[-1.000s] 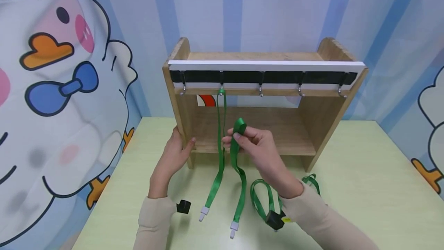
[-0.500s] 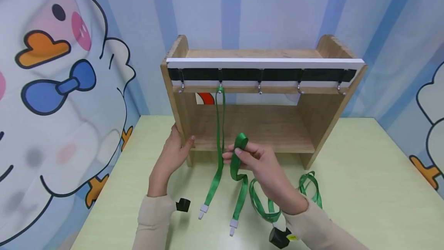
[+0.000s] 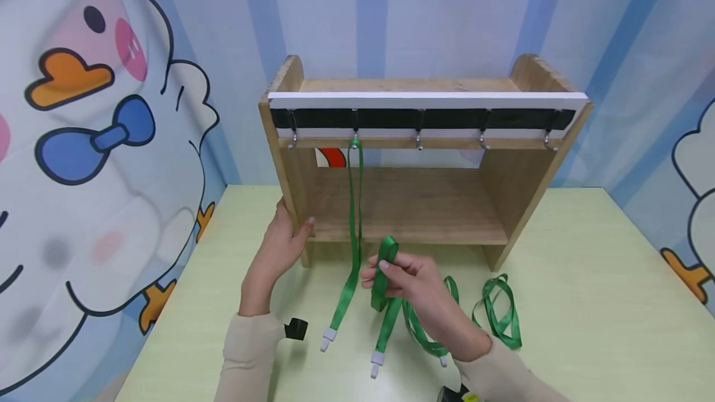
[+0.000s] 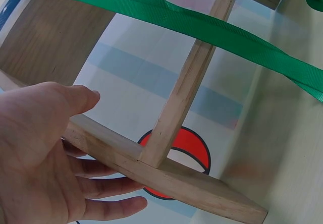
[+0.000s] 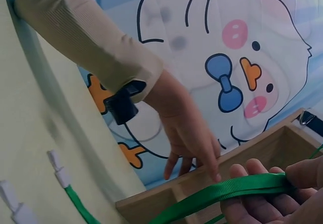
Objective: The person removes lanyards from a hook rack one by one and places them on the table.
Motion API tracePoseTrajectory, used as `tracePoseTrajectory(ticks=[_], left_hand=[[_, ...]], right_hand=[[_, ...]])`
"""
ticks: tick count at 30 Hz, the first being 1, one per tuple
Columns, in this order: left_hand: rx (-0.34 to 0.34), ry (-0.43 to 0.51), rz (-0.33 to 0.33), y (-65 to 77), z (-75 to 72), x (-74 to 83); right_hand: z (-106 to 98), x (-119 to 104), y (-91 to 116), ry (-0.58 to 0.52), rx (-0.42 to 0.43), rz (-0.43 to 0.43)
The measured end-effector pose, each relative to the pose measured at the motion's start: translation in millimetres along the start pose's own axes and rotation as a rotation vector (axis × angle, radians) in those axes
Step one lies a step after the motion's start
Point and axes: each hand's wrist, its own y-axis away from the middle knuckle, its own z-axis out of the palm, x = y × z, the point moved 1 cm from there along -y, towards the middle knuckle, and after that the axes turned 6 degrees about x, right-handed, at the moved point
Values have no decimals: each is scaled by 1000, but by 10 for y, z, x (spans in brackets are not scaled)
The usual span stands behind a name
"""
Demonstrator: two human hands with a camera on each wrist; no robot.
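Note:
My left hand (image 3: pixel 276 253) holds the left side panel of a small wooden rack (image 3: pixel 408 203); in the left wrist view its thumb lies on one side of the board and its fingers on the other. Between thumb and fingers, my right hand (image 3: pixel 419 281) pinches a folded green lanyard (image 3: pixel 388 252) below the rack's lower shelf. That lanyard's white clip end (image 3: pixel 377 361) hangs down toward the table. From the second hook from the left hangs another green lanyard (image 3: pixel 353 216), looped at its top, its white clip (image 3: pixel 328 335) lower down.
Several metal hooks (image 3: pixel 419 138) line a black strip on the rack's white front bar. On the pale table (image 3: pixel 581 303), a coiled green lanyard (image 3: pixel 505 318) lies right of my right wrist; another lanyard (image 3: pixel 427 345) is partly hidden under that hand. A printed duck curtain (image 3: pixel 447 23) stands behind.
My right hand has moved down with its lanyard, whose strap now folds more below the fingers. The coiled lanyard at the right shows more fully. My left hand stays on the rack.

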Motion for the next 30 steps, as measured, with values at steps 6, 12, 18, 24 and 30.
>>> tracePoseTrajectory(ticks=[6,12,18,24,30], left_hand=[[2,0,-9,8,3,-4],[4,1,-8,10,1,-3],[2,7,4,13,-1,-17],[10,9,2,-1,-7,-11],[1,19,-9,2,2,-16]], right_hand=[[-5,164,41,-15,-2,45],[-17,294,80,-40,4,108],[-58,434,92,-71,-1,164],[-102,555,60,-110,-15,215],[-116,671,-21,-93,25,295]])
